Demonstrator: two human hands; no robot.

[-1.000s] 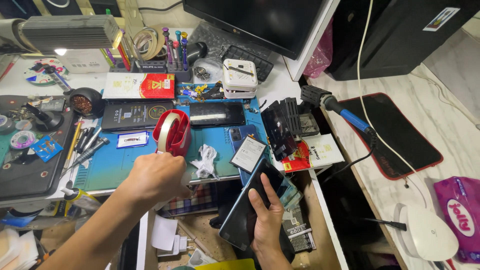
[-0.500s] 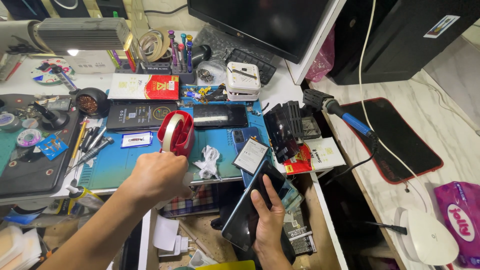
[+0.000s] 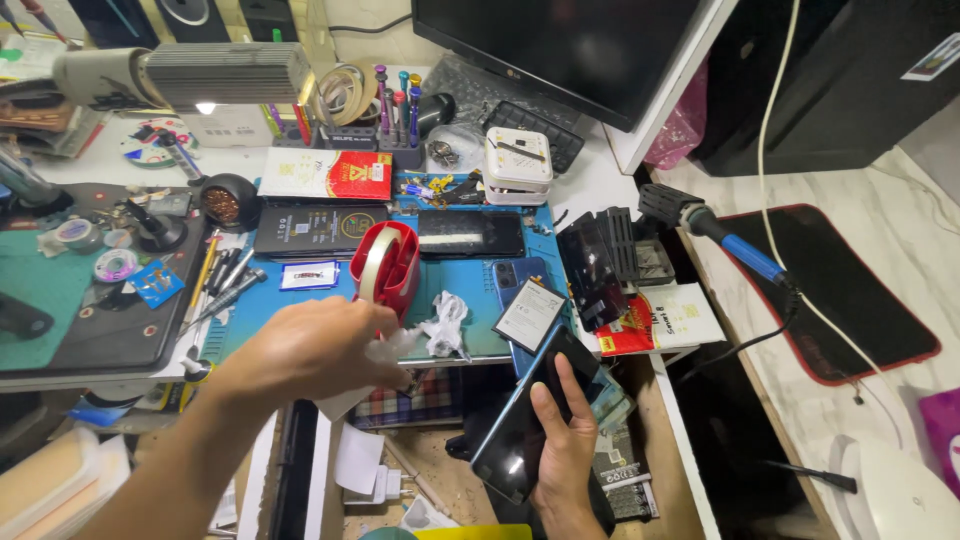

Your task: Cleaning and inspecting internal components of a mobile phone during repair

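Observation:
My right hand (image 3: 562, 440) holds a dark smartphone (image 3: 520, 425) at a slant below the front edge of the blue work mat (image 3: 470, 290), screen up. My left hand (image 3: 305, 350) hovers over the mat's front edge with its fingers pinched on a crumpled piece of clear film or tissue (image 3: 395, 345). Just beyond that hand stands a red tape dispenser (image 3: 385, 265). A second crumpled white wad (image 3: 443, 325) lies on the mat to the right of the left hand. A flat phone battery (image 3: 530, 315) rests on a blue phone (image 3: 520, 280) near the held phone.
A black phone screen (image 3: 470, 233) and boxes (image 3: 320, 228) lie at the mat's back. A screwdriver rack (image 3: 395, 110), white case (image 3: 517, 160) and monitor (image 3: 560, 50) stand behind. A blue-handled soldering iron (image 3: 720, 235) lies at right, beside a dark red-edged pad (image 3: 850, 290). A grey tray (image 3: 90, 300) sits at left.
My left hand has drawn back from the tape dispenser toward me and now pinches a crumpled clear piece. My right hand has kept hold of the phone, shifting little.

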